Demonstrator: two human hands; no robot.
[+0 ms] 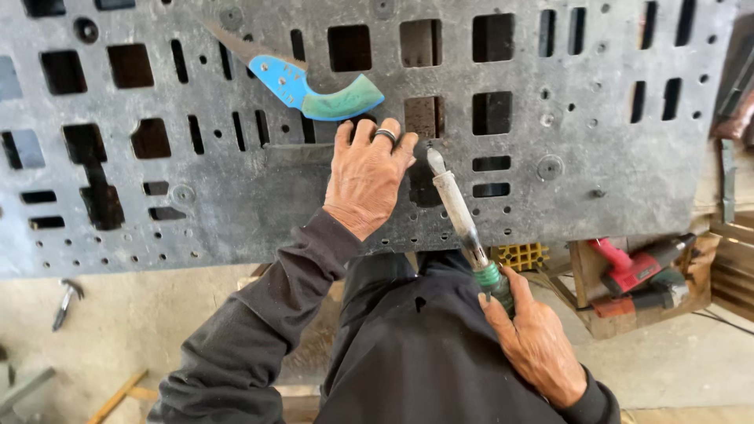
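Observation:
My left hand (365,177), with a dark ring on one finger, presses flat on a large grey plastic panel (236,196) full of square and slotted holes. My right hand (534,338) grips the green handle of a long metal-tipped tool (459,216). The tool's tip touches the panel just right of my left fingers, beside a dark hole. A curved knife with a blue and green handle (306,86) lies on the panel above my left hand.
A red power tool (636,267) sits in a wooden box at the right, next to a yellow grid piece (518,255). Pliers (67,302) lie on the concrete floor at the left. Wooden strips lie at the bottom left.

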